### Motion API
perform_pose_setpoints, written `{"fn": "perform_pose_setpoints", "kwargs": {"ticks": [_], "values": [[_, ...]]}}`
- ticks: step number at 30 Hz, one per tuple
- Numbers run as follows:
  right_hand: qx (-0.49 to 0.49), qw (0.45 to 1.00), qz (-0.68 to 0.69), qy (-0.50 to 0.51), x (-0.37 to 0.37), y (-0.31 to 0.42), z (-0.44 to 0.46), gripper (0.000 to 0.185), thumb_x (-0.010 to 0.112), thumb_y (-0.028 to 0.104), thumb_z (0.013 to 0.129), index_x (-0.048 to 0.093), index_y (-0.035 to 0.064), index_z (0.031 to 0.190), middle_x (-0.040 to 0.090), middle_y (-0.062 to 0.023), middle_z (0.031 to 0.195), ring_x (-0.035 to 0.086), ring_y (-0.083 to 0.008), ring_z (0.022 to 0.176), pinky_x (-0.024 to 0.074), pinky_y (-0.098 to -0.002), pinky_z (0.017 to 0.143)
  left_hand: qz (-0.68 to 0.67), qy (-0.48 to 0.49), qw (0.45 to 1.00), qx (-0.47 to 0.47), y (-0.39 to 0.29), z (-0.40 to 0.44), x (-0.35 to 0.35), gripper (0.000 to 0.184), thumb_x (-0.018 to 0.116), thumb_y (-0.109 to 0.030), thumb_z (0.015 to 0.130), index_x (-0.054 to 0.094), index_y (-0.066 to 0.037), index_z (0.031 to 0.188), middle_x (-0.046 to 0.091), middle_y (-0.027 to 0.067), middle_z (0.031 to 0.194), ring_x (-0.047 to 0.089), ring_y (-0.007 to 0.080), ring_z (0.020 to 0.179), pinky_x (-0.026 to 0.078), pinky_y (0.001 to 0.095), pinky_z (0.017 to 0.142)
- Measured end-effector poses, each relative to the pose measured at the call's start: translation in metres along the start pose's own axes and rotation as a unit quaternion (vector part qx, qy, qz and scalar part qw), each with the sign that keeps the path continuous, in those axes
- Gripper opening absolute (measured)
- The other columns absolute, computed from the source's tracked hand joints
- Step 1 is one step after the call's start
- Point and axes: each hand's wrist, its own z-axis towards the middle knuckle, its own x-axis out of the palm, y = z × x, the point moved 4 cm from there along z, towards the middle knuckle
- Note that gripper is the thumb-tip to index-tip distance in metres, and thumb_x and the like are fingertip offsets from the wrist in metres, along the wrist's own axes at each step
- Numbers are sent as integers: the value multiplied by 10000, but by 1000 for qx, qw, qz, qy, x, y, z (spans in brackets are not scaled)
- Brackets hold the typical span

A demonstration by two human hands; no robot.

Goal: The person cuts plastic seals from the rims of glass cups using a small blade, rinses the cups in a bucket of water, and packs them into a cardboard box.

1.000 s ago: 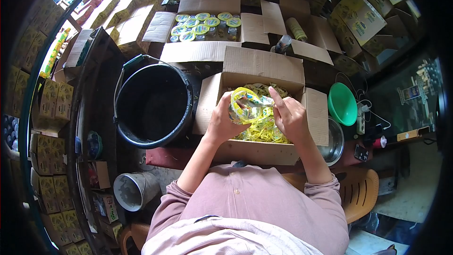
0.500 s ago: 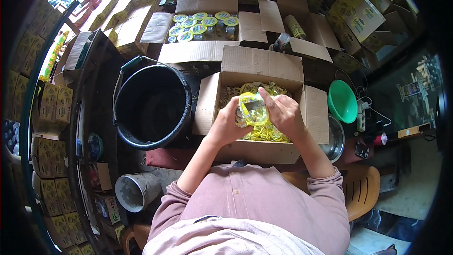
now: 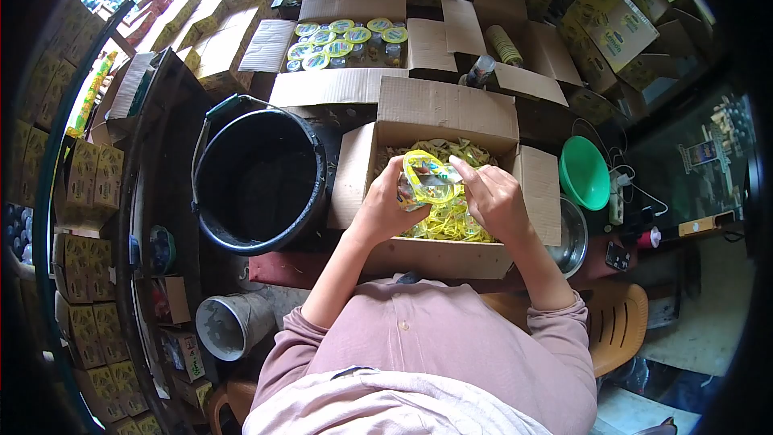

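My left hand point(image 3: 382, 208) is wrapped round a clear plastic cup with a yellow-edged printed lid point(image 3: 423, 177), tilted above an open cardboard box point(image 3: 444, 105). On the cup's right side, my right hand point(image 3: 493, 197) has its fingers pinched at a small flat silvery piece point(image 3: 439, 180) lying across the lid; whether this is a blade or foil I cannot tell. Below both hands, the box holds a heap of yellow strips point(image 3: 452, 224). Part of the cup is hidden by my left fingers.
A black bucket point(image 3: 211, 185) stands left of the box. Behind is a carton point(image 3: 338, 87) of lidded cups point(image 3: 338, 48). To the right are a green bowl point(image 3: 584, 173), a metal bowl point(image 3: 573, 238) and a phone-like object point(image 3: 618, 255).
The cup has tilted and turned slightly between my hands. My right index finger has come down from its raised position, and the silvery piece shows at a different angle.
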Motion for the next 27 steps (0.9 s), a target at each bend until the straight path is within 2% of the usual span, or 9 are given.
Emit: {"fn": "perform_pose_setpoints", "kwargs": {"ticks": [6, 10, 12, 14, 16, 18, 21, 25, 27], "values": [[-25, 997, 23, -65, -13, 2, 1, 339, 592, -42, 657, 585, 59, 981, 520, -70, 648, 535, -212, 592, 450, -331, 547, -10, -27, 999, 21, 16, -5, -2, 632, 724, -78, 599, 394, -24, 1135, 557, 142, 986, 564, 282, 940, 461, 345, 792], [95, 994, 24, -51, -14, -22, -11, 340, 594, -58, 644, 599, 66, 960, 534, -86, 687, 555, -233, 646, 460, -341, 575, 18, -45, 999, -16, 23, -4, -10, 661, 739, -77, 586, 390, -30, 1146, 560, 142, 975, 566, 292, 929, 461, 351, 789], [117, 993, 15, 27, -2, -40, -28, 328, 589, -66, 642, 606, 66, 942, 540, -87, 695, 559, -247, 664, 458, -349, 584, 19, -51, 997, -51, 31, -6, -12, 649, 742, -66, 584, 403, -34, 1137, 562, 139, 966, 572, 293, 907, 462, 357, 784], [147, 987, 10, 69, 5, -50, -42, 267, 587, -65, 663, 623, 72, 890, 562, -89, 733, 569, -262, 676, 461, -355, 592, 4, -58, 998, -15, 25, -8, -15, 629, 741, -68, 588, 413, -33, 1124, 560, 144, 971, 571, 296, 908, 460, 361, 787], [201, 977, 74, 19, -4, -44, -40, 238, 601, -53, 679, 629, 76, 877, 572, -85, 763, 575, -253, 663, 466, -344, 586, 9, -74, 997, 20, 25, -11, -14, 620, 754, -55, 568, 432, -30, 1097, 539, 152, 999, 552, 300, 926, 448, 364, 802], [237, 962, 131, -39, -12, -38, -39, 221, 632, -41, 689, 639, 85, 870, 588, -72, 812, 585, -229, 636, 476, -317, 577, 33, -107, 986, 120, 14, -12, -16, 644, 763, -45, 547, 427, -30, 1097, 524, 155, 1018, 536, 305, 937, 440, 365, 813], [214, 961, 133, -111, -35, -11, -20, 252, 646, -51, 676, 646, 91, 884, 589, -66, 802, 584, -210, 627, 477, -299, 575, 40, -101, 980, 167, 0, -9, -19, 685, 775, -41, 520, 412, -36, 1101, 507, 159, 1039, 513, 317, 947, 433, 377, 825], [97, 981, 120, -114, -47, 6, -7, 290, 634, -66, 650, 648, 74, 904, 588, -60, 793, 571, -198, 643, 475, -292, 573, 57, -108, 969, 215, 2, -12, -18, 685, 779, -59, 539, 402, -49, 1112, 509, 168, 1053, 527, 321, 954, 459, 384, 803], [92, 987, 108, -75, -53, 10, -4, 293, 618, -70, 643, 644, 55, 906, 590, -62, 784, 569, -199, 659, 469, -297, 565, 74, -113, 965, 223, 2, -12, -20, 679, 773, -54, 547, 400, -50, 1114, 511, 168, 1057, 534, 322, 953, 470, 384, 790]]}}
